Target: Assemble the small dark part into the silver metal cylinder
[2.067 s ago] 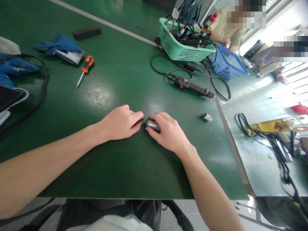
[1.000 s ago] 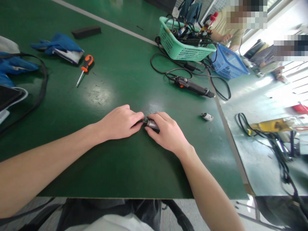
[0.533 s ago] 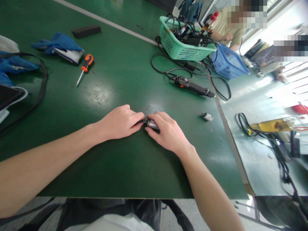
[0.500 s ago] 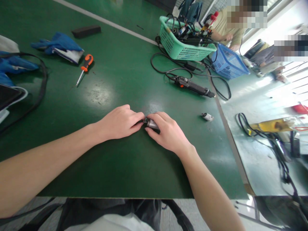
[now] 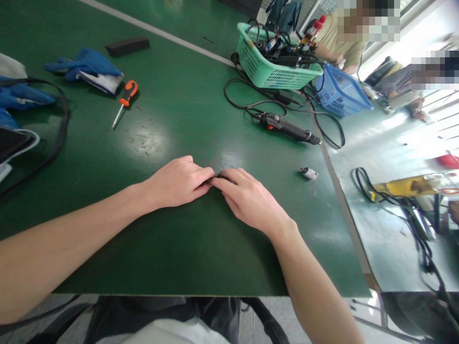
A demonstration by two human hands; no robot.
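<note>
My left hand (image 5: 179, 183) rests on the green table (image 5: 172, 258), thumb and fingers pinched on a small dark part that they almost wholly hide. Against its fingertips lies the thumb of my right hand (image 5: 247, 198), whose fingers are curled round a small silver cylinder, apparently a small motor. From above, my fingers cover nearly all of that cylinder; only a dark sliver shows between thumb and forefinger. A similar silver cylinder (image 5: 309, 173) lies on the table to the right, apart from both hands.
An orange-and-black screwdriver (image 5: 125, 102), blue gloves (image 5: 88, 69) and a dark block (image 5: 127, 46) lie at left. A corded black electric screwdriver (image 5: 287, 128) lies right of centre, below a green basket (image 5: 279, 76) of cables. A blue basket (image 5: 340, 91) and co-workers are behind.
My right thumb has swung up and over to the left fingertips, covering the silver cylinder that showed earlier. My left hand has stayed in place.
</note>
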